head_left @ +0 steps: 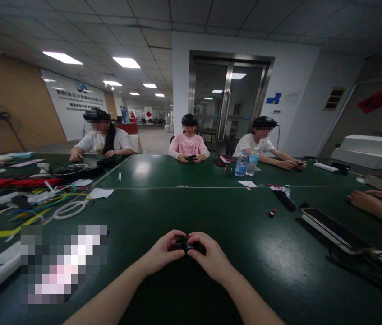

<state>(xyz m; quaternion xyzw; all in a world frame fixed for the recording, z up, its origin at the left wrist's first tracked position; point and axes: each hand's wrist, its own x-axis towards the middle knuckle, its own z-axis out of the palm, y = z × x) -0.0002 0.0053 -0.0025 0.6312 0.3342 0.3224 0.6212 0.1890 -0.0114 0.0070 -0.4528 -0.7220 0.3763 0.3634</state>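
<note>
Both my hands meet over the near middle of the dark green table (136, 212). Between them is a small black object (186, 243); its kind is too small and dark to make out. My left hand (163, 252) grips its left side, thumb below and fingers curled above. On the other side my right hand (207, 253) holds it the same way, with fingertips close to those of the left. My fingers cover much of the object.
Cables (72, 208) and tools crowd the left side. A phone (336, 229) lies at right, near another person's hands (368, 203). Water bottles (241, 164) stand farther back. Several people sit around the table. A blurred-out patch (65, 266) covers something at near left.
</note>
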